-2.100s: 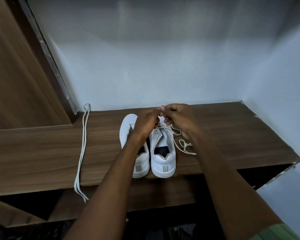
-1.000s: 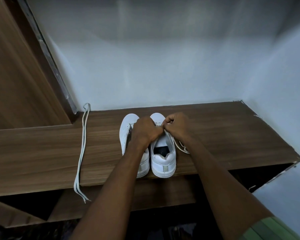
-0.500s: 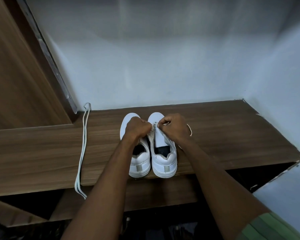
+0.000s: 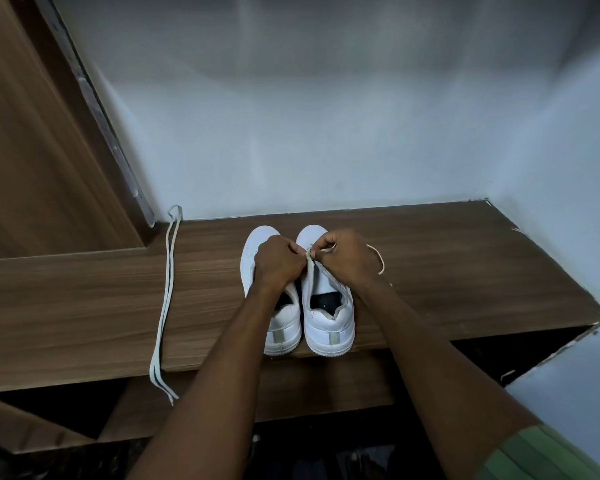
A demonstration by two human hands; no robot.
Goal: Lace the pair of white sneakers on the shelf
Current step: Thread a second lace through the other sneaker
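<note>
1. We are working at the right sneaker (image 4: 329,317) of the pair, which is standing heel-toward-us near the front edge of the wooden shelf (image 4: 465,278), touching the left sneaker (image 4: 281,327) beside it.

2. Compared with two seconds ago, we are holding our hands lower and closer to the shoe: then they were raised above the toe with a long run of lace trailing down to the shelf on the right; now they are sitting right at the eyelet row.

3. Our left hand (image 4: 278,263) is curled, its fingertips meeting the right hand's over the inner eyelet edge of the right sneaker; it seems to be pinching that flap or the lace, but we cannot tell which.

4. Our right hand (image 4: 343,258) is clenched around the working lace (image 4: 378,259), pinching it near the eyelets.

5. The slack has shrunk: the loose coils that were lying beside the shoe are now reduced to one small loop arcing out to the right of our right hand. We judge this means a length has been pulled through, so another crossing is probably being seated.

6. The spare lace (image 4: 165,296) is lying where it was, doubled and stretched from the back wall to past the shelf's front edge, well apart from the shoes.

7. The left sneaker shows no lace, so we judge the task is under halfway.
</note>
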